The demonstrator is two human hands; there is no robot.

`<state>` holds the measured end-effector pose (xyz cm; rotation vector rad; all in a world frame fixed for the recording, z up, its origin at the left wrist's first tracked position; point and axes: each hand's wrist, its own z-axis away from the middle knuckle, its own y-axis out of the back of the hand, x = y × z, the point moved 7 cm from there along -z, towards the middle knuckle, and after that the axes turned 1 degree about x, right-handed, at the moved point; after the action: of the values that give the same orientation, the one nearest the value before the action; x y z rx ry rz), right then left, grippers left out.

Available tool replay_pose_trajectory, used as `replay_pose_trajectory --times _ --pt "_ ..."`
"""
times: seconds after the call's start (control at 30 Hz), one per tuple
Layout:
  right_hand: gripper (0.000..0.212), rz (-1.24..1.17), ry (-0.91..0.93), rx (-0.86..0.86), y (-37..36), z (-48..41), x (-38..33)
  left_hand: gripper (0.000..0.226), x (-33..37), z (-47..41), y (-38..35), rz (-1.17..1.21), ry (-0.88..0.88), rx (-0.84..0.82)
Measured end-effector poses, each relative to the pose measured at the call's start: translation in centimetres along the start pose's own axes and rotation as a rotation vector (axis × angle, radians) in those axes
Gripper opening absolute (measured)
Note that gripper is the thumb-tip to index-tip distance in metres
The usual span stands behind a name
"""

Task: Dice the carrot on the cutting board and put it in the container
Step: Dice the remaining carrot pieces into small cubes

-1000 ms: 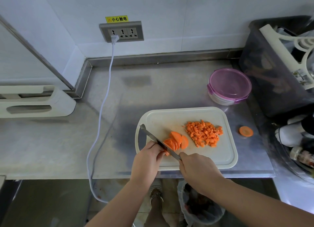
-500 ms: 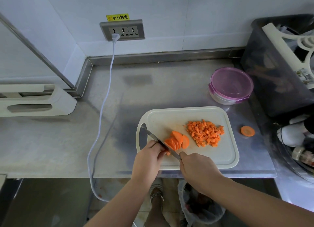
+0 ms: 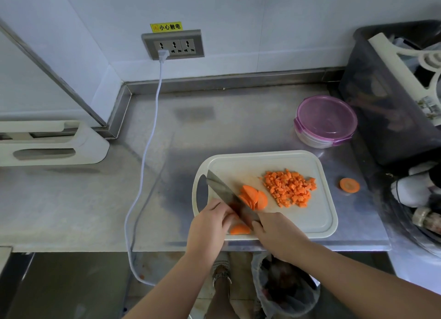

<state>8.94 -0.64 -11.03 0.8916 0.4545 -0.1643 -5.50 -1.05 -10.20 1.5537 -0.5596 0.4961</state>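
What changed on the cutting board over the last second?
The knife in the right hand tilted, showing its broad face; a carrot chunk now shows by the left hand. The carrot slices, diced pile and lidded container stayed put.

Steel counter (image 3: pixel 214 128), white cutting board (image 3: pixel 317 221) at its front edge, purple-lidded container (image 3: pixel 325 120) just behind, lone carrot slice (image 3: pixel 349 185) right of the board — dark bin (image 3: pixel 386 108) far right, white cable (image 3: pixel 143 166) trailing across the left.
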Motion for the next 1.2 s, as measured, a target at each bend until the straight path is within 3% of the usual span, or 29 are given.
replay_pose_trajectory --times 0.27,1.2 --pt "0.026 0.066 0.03 0.073 2.1 0.8 -0.8 0.006 0.1 0.3 0.1 0.01 -0.036 0.059" --pt "0.024 0.215 0.086 0.027 0.4 1.6 -1.6 0.006 -0.7 0.2 -0.4 0.01 -0.045 0.025"
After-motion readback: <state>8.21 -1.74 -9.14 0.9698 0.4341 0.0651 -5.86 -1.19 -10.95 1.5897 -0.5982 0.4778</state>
